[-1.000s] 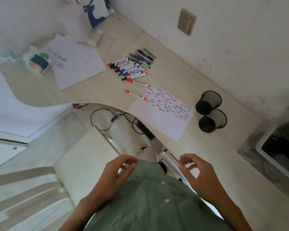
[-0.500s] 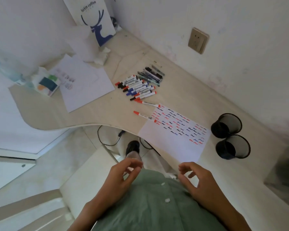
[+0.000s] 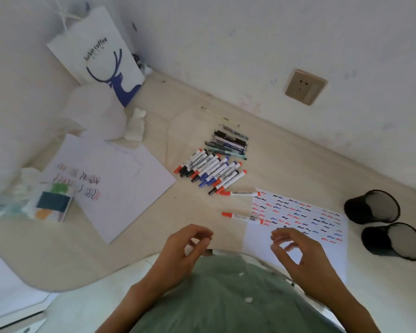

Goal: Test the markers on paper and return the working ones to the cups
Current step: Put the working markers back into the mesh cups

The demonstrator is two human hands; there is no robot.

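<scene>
A pile of white markers (image 3: 210, 171) with red, blue and black caps lies mid-desk, with darker pens (image 3: 228, 143) behind it. Two red-capped markers lie apart: one (image 3: 240, 193) at the top left corner of the test paper (image 3: 296, 219), the other (image 3: 241, 216) on its left edge. The paper carries rows of red, blue and black squiggles. Two black mesh cups (image 3: 371, 207) (image 3: 394, 241) lie on their sides at the right. My left hand (image 3: 185, 246) and right hand (image 3: 296, 248) hover near the desk's front edge, fingers curled, holding nothing.
A second sheet (image 3: 115, 183) with test marks lies at the left, beside a tissue pack (image 3: 51, 205). A white paper bag (image 3: 101, 61) with a blue deer and a white plastic bag (image 3: 94, 111) stand in the far corner. A wall socket (image 3: 304, 86) sits above the desk.
The view has moved forward and over the desk, so the paper and markers now lie closer. Both hands have risen from my lap to the desk's front edge.
</scene>
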